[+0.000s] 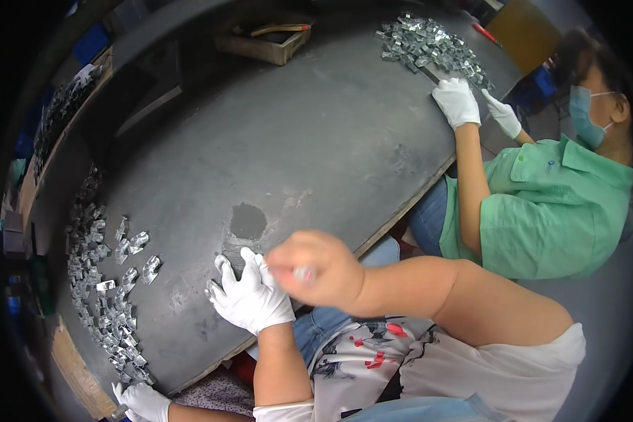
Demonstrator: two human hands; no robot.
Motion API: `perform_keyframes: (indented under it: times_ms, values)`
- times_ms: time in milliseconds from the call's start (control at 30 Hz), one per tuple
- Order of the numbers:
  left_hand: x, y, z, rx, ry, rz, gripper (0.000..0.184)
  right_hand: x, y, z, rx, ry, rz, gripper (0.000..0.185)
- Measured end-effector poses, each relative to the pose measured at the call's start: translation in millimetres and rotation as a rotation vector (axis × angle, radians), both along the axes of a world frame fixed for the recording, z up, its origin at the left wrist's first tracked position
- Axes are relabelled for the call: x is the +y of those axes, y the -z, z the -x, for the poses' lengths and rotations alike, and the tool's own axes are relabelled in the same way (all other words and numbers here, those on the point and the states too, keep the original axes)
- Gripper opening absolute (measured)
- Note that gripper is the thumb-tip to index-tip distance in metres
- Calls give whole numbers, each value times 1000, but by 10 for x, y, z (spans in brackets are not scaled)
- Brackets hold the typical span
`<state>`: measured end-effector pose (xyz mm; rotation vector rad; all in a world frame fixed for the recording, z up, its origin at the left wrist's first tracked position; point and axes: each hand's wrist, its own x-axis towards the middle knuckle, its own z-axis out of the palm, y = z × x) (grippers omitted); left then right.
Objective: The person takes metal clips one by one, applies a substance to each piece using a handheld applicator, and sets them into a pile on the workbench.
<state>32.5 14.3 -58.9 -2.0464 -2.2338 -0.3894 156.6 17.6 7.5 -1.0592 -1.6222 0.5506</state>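
Left grip (253, 295), white-gloved, palm down, thumb and fingers spread; right grip (323, 271), bare, curled into a fist, blurred, raised just to the right of the left grip; in its fingers, a reddish item (302, 274), too blurred to identify.

Between the left grip's thumb and forefinger, a ribbed patch (233, 263), dark grey, on the table; whether it is a loose piece or a mark, cannot tell; just beyond it, a dark patch (247, 221), rough, irregular.

Left of the left grip, well apart, a long pile (123, 323) of small shiny metal pieces, bent, overlapping; on its near side, toward the grip, a few strays (151, 269).

At the near end of that pile, a co-worker's hand (146, 402), white-gloved.

Far beyond both grips, a shallow box (250, 48), a tool with a yellowish handle (278, 29) across its top; far to the right, a heap (429, 46) of similar pieces; beside it, two white-gloved hands (457, 103) of a co-worker in green, a dark strip (430, 75) at one; beyond, a red pen-like item (487, 35); beneath all, the table (316, 133), grey, scuffed.
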Motion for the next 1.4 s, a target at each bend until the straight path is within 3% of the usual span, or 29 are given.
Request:
perform_keyframes:
  times_ms: [33,100,200,300,367,433,467,600,633,967,1067,1267,1400]
  values:
    - [-4,233,104,14,21,9,23,-50,-16,36,-94,-42,-6,14]
    - [-7,199,27,153,-40,77,27,-138,-101,107,-278,-121,-12,12]
    - [13,163,35,183,-21,157,31,-98,-31,151,-256,-105,-68,12]
    - [3,-3,-20,109,-13,130,28,15,-29,64,-145,-45,57,9]
    - [8,-73,-53,61,-20,66,25,133,145,43,-29,-5,-84,11]
    - [1,-183,-91,48,1,2,24,455,-93,-166,378,179,971,18]
    - [-26,-210,-80,49,-3,7,24,561,205,-401,685,262,1117,23]
    - [-19,-180,-79,54,-15,-1,22,424,54,-589,724,216,1075,28]
    - [-29,-173,-57,67,-5,9,23,394,48,-512,735,226,957,24]
    - [29,-203,-82,29,31,77,23,206,-88,40,365,-91,734,13]
    - [31,-175,-77,37,27,27,23,218,-205,-61,476,-152,633,12]
    - [44,-167,-72,96,87,-59,25,197,-78,-31,412,-113,552,12]
    - [63,-176,-89,-93,58,28,26,211,-67,6,412,-128,478,12]
